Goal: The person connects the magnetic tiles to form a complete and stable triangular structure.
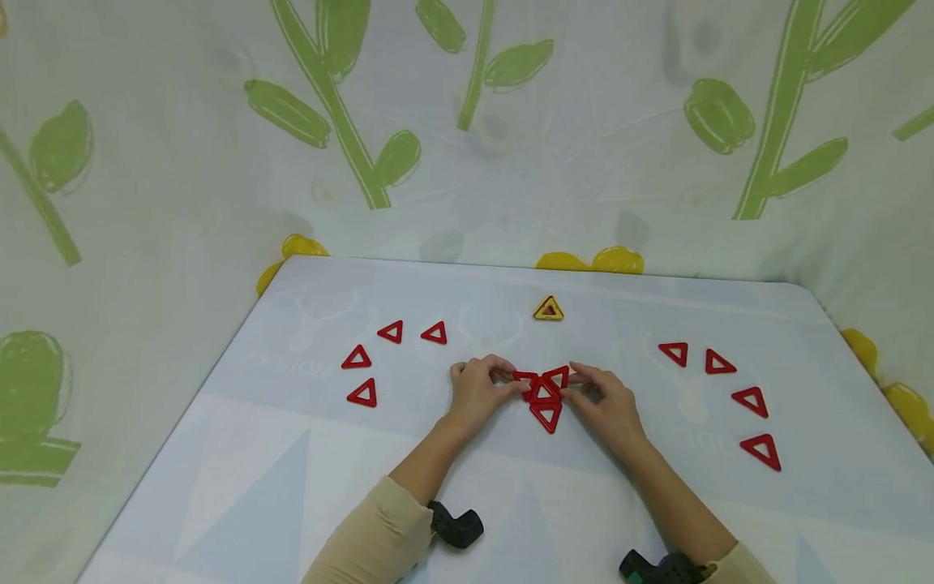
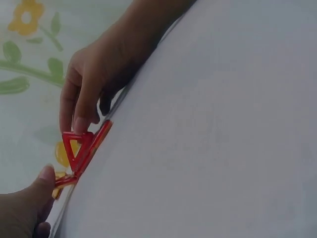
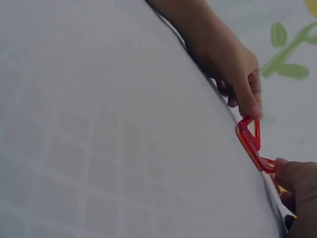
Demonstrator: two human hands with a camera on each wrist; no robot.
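Four hollow red triangular building tiles lie joined edge to edge near the table's middle. The centre tile (image 1: 544, 392) has one neighbour at each side and a lower tile (image 1: 546, 417) towards me. My left hand (image 1: 477, 395) pinches the left tile (image 1: 522, 376); in the right wrist view it appears tilted up from the table. With fingertips and thumb, my right hand (image 1: 606, 408) pinches the right tile (image 1: 560, 373), raised at an angle in the left wrist view (image 2: 70, 144). My fingers partly cover both side tiles.
Several loose red triangles (image 1: 357, 357) lie in an arc at the left, and several more (image 1: 751, 401) curve along the right. Beyond my hands sits a yellow triangular piece (image 1: 549, 309). Patterned cloth (image 1: 584, 162) rises behind the table's far edge (image 1: 438, 263).
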